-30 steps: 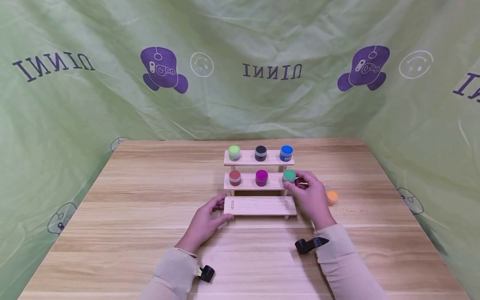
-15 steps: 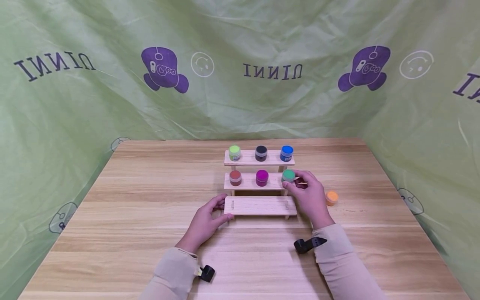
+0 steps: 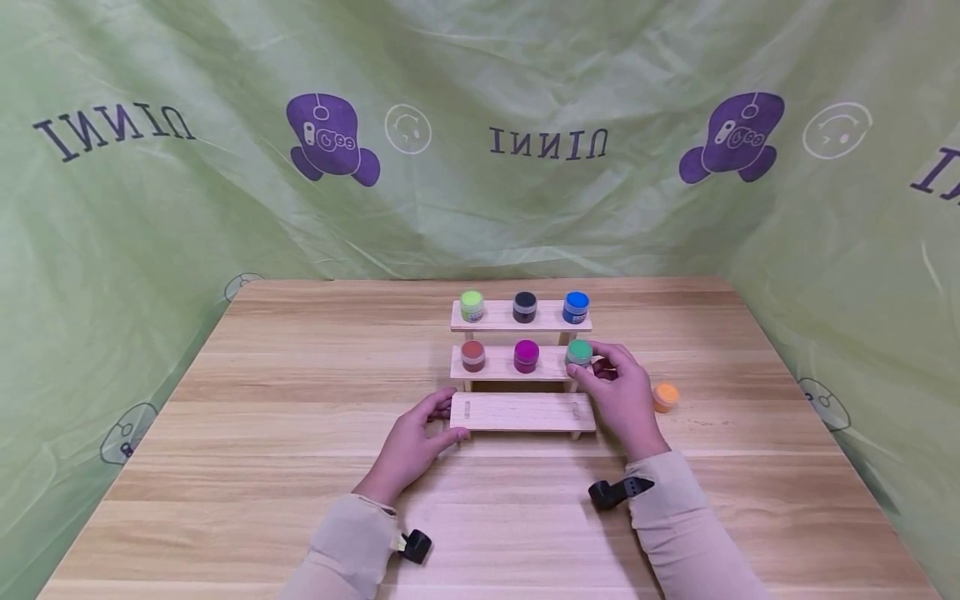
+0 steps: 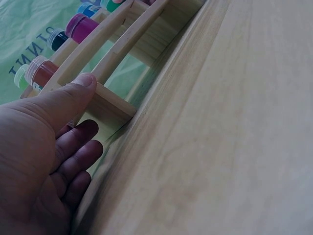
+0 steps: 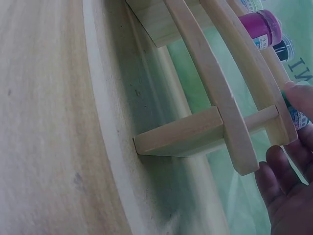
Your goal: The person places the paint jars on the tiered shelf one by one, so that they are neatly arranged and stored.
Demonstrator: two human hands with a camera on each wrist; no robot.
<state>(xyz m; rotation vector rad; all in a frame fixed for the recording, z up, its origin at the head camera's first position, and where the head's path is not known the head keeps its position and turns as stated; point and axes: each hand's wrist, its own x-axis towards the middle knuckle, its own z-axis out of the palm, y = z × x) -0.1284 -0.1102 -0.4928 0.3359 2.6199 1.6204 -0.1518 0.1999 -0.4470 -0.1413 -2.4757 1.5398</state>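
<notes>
A three-step wooden display rack (image 3: 522, 412) stands on the table, its lowest step bare. My left hand (image 3: 408, 442) grips the left end of that step; in the left wrist view its thumb (image 4: 73, 95) lies along the front edge. At the right end of the middle step, my right hand (image 3: 628, 404) pinches a paint jar with a green lid (image 3: 579, 352) between thumb and fingers. A brown jar (image 3: 473, 356) and a magenta jar (image 3: 527, 356) share this step. Part of the green jar (image 5: 299, 117) is hidden behind the thumb in the right wrist view.
On the top step sit a light green jar (image 3: 472, 306), a black jar (image 3: 525, 307) and a blue jar (image 3: 576, 307). An orange jar (image 3: 665, 397) stands on the wooden table (image 3: 285, 400), right of the right hand. Green printed cloth (image 3: 450, 208) surrounds the table's back and sides.
Both hands keep nearly the same pose, and the green jar stays at the right end of the middle step. The head view shifts very slightly.
</notes>
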